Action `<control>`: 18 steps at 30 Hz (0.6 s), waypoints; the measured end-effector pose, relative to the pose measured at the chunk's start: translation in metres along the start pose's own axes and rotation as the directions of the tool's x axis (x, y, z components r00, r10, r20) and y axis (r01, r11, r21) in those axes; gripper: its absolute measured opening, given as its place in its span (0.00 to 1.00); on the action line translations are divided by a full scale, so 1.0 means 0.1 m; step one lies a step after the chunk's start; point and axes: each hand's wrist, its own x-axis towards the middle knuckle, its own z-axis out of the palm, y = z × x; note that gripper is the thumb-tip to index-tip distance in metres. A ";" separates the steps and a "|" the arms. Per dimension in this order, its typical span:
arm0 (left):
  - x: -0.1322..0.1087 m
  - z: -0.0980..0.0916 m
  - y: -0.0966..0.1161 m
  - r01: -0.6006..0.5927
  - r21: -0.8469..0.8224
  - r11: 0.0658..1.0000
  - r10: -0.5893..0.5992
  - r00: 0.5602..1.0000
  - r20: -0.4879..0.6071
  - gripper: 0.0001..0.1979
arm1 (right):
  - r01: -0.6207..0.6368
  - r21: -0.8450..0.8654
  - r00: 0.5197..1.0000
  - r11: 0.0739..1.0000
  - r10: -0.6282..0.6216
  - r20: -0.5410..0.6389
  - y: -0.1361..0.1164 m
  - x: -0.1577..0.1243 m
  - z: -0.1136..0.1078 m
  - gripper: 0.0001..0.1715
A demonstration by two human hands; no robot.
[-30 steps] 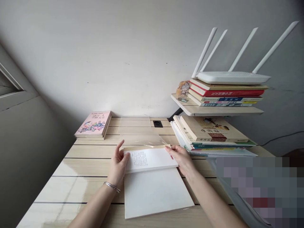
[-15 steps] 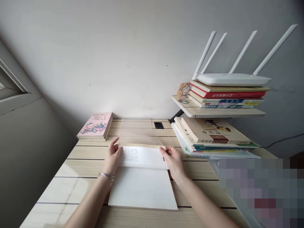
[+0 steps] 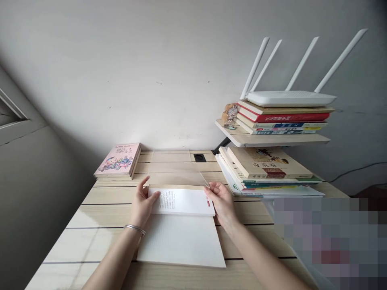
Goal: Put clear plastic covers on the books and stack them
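Observation:
A white book (image 3: 181,237) lies flat on the pale wooden table (image 3: 99,225) in front of me. Its cover flap (image 3: 181,201), printed with small text, is folded over the far end. A clear plastic sheet (image 3: 178,171) extends from under the book's far edge toward the wall. My left hand (image 3: 144,203) pinches the flap's left end, thumb on top. My right hand (image 3: 222,201) grips the flap's right end, its fingers curled round the edge by the plastic sheet. A silver bracelet (image 3: 134,229) circles my left wrist.
A pink picture book (image 3: 119,159) tops a small pile at the back left. At the right, stacked books (image 3: 266,169) lie under a small shelf (image 3: 272,139) with more books and a white router (image 3: 287,98). A dark cable hole (image 3: 200,157) sits by the wall.
The book has been swung straight and shifted a little left on the table; both hands stayed on the ends of the flap and moved with it.

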 end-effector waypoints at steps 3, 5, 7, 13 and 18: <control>-0.01 0.01 0.01 -0.008 -0.014 1.000 0.008 1.000 0.001 0.35 | -0.041 -0.004 0.997 0.999 0.041 0.068 0.00 0.01 -0.03 0.28; -0.02 0.01 0.01 -0.013 -0.041 0.999 0.014 1.000 0.020 0.35 | -0.066 -0.012 0.994 0.998 0.067 0.081 0.00 0.02 -0.05 0.29; -0.03 0.00 0.02 -0.012 -0.080 0.997 0.017 0.998 0.053 0.37 | -0.086 -0.008 0.993 0.996 0.086 0.074 -0.01 0.02 -0.06 0.28; -0.05 0.01 0.06 0.020 -0.159 0.987 -0.004 0.995 0.099 0.39 | -0.202 0.070 0.974 0.977 0.193 0.116 -0.12 -0.03 -0.04 0.29; -0.07 0.02 0.08 0.023 -0.158 0.987 -0.009 0.996 0.089 0.40 | -0.167 0.039 0.980 0.985 0.162 0.112 -0.12 -0.02 -0.04 0.30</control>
